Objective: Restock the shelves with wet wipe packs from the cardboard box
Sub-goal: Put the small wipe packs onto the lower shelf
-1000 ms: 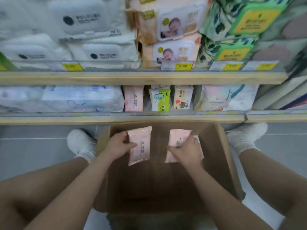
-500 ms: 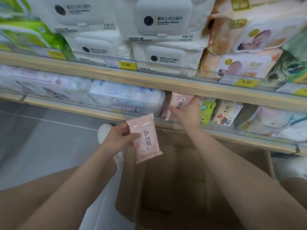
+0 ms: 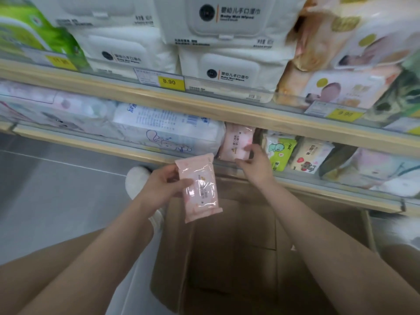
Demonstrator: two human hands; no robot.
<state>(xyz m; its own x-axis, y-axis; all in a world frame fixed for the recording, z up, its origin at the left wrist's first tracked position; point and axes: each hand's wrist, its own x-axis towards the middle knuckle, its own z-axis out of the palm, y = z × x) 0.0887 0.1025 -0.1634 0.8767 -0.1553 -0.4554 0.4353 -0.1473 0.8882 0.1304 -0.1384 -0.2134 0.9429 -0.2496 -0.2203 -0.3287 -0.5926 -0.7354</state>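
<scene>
Left hand (image 3: 159,189) grip clenched on pink wet wipe pack (image 3: 200,188), glossy film, crimped ends, small printed label, held upright over cardboard box (image 3: 236,258). Right hand (image 3: 254,163) grip loose, fingertips touching second pink pack (image 3: 238,142) standing on lower shelf (image 3: 145,147). Just left of that grip: large white-blue pack (image 3: 168,130), touching pink pack. Just right: narrow gap, then green pack (image 3: 280,151). Shelf lip directly under right grip; upper shelf edge (image 3: 204,105) close above. Box interior open below both grips.
</scene>
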